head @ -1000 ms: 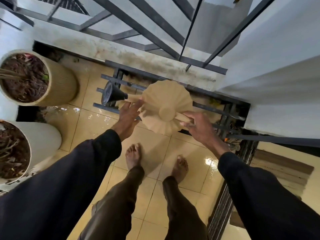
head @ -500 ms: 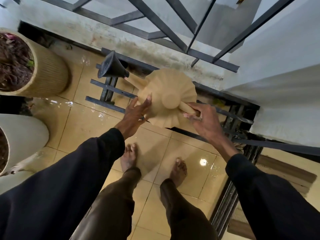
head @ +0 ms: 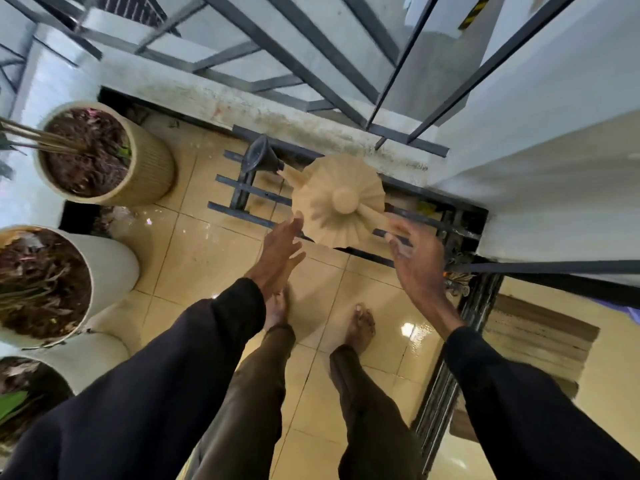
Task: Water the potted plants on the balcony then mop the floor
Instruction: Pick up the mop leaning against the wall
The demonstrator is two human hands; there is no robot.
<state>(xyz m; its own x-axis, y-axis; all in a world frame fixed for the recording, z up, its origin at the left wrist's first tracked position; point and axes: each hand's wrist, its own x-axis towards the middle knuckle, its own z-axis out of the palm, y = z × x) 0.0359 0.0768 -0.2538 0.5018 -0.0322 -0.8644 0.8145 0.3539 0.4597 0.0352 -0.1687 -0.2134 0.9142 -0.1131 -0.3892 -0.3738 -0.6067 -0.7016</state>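
The tan watering can [head: 337, 199] now sits by itself on the dark metal rack [head: 242, 216] against the low balcony wall, its black spray head [head: 258, 155] pointing left. A second ago both hands had it: the right gripped the handle and the left steadied the body. Now both have let go. The left hand [head: 278, 252] is flat with its fingers straight, and its tips are at the can's near edge; I cannot tell whether they touch it. The right hand [head: 417, 263] is spread wide and holds nothing, just clear of the handle.

My reading is that the can has been put down for good, so the watering half of the task looks finished and the mopping comes next. No mop shows in this view, so it would have to be fetched first. The tiled floor [head: 207, 258] shines with water, which may make it slippery for bare feet.

Counted:
- One watering can.
- One rack.
- Three plant pots at the left: a ribbed tan pot [head: 152, 174] farthest away, a white pot [head: 114, 265] below it, and another white pot [head: 90, 358] nearest, partly cut off by the sleeve.
- Two hands.
- Two bare feet, the left foot [head: 275, 306] and the right foot [head: 362, 325], standing between the hands and well apart from the pots.
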